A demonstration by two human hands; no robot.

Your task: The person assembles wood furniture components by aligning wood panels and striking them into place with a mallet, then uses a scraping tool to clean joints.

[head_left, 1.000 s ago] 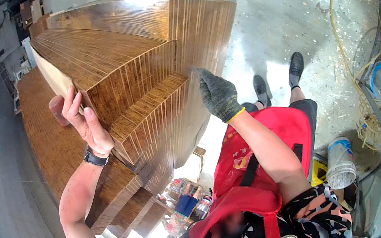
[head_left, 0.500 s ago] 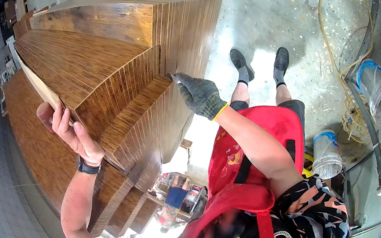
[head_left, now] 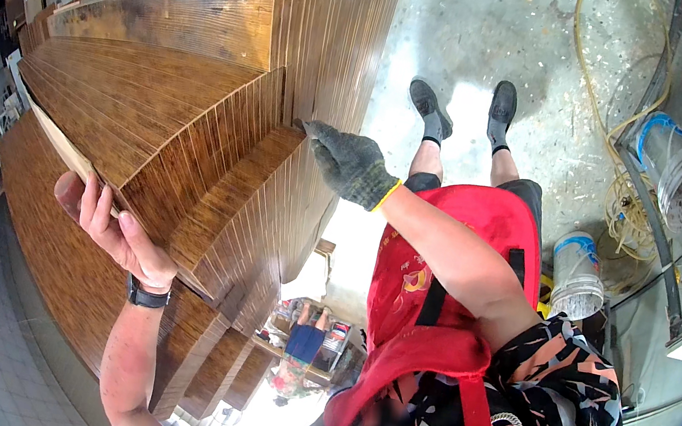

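Left grip (head_left: 125, 241) on wooden piece (head_left: 157, 108)

1. Stepped wooden furniture piece (head_left: 102, 86): warm brown, ruled with thin, paler, nearly parallel lines; its top block (head_left: 167, 14) shades from amber to darker patches.
2. Knitted work glove (head_left: 352, 170): dark grey — cuff edged in bright yellow.
3. Wristwatch (head_left: 146, 297): black.
4. Apron (head_left: 478, 221): vivid red, with a small golden motif (head_left: 416, 280).
5. Shirt (head_left: 570, 374): black, scattered with peach and pale grey shapes.
6. Shoes (head_left: 504, 103): near-black; socks grey.
7. Buckets (head_left: 577, 282): whitish — blue around one end.
8. Hose (head_left: 591, 70): dull yellow.
9. Concrete floor (head_left: 448, 43): grey, speckled white.
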